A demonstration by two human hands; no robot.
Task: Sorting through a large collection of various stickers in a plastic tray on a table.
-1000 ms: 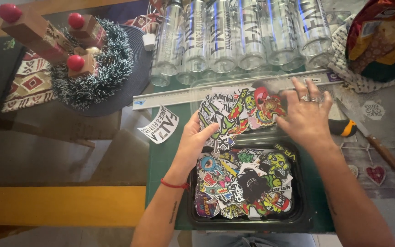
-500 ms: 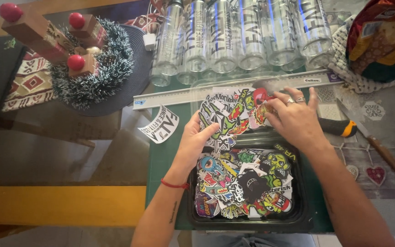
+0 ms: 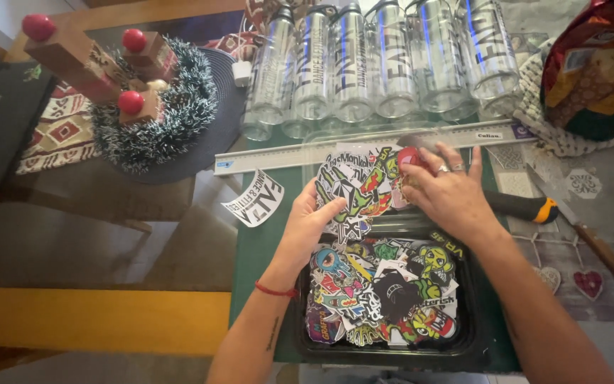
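Observation:
A black tray [image 3: 472, 340] full of colourful stickers sits on a green cutting mat [image 3: 259, 242] in front of me. Beyond it lies a clear sheet covered with stickers [image 3: 355, 181]. My left hand [image 3: 311, 226] rests on the sheet's near left side, fingers flat on it. My right hand [image 3: 446, 190] presses on the sheet's right part, fingers spread and bent, with rings on two fingers. Whether it pinches a sticker is hidden.
A metal ruler [image 3: 364, 148] lies across the mat's far edge, with several clear glass bottles [image 3: 374, 60] behind it. A loose black-and-white sticker [image 3: 254, 200] lies left. A black and orange cutter [image 3: 524, 207], a knife [image 3: 595, 242], and a tinsel wreath decoration [image 3: 143, 107] stand around.
My right hand has slid left and nearer over the sticker sheet, its fingers curling. My left hand stays put on the sheet.

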